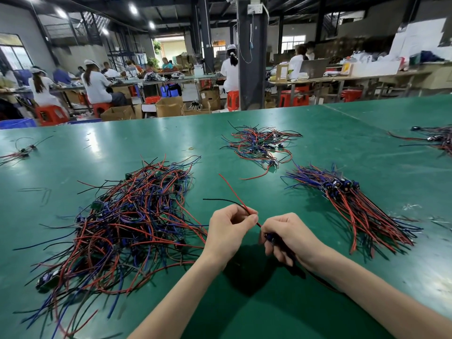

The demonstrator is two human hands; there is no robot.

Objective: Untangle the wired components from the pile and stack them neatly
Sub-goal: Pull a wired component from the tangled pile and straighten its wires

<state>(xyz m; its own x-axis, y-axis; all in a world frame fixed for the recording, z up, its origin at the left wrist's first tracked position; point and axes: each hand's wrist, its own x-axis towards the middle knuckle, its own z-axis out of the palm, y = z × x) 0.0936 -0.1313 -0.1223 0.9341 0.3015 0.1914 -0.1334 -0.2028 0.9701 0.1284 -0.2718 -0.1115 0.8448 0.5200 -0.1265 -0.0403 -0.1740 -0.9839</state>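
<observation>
Wired component [272, 239] held above the bench [318, 133] near its front edge, right hand [291, 238] fingers curled round its body, left hand [230, 231] fingers pinching its red wire [232, 189], tangled pile [127, 221] toward the left edge, aligned stack [354, 206] toward the right edge, smaller pile [259, 145] farther back.

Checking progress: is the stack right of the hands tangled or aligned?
Aligned: the stack lies combed in one direction, connectors grouped together.

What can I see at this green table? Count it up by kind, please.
Heaps of wired components: 5
Single wired component, held in both hands: 1
Hands: 2, left hand and right hand
Rubber band: 1
Total: 9
</observation>
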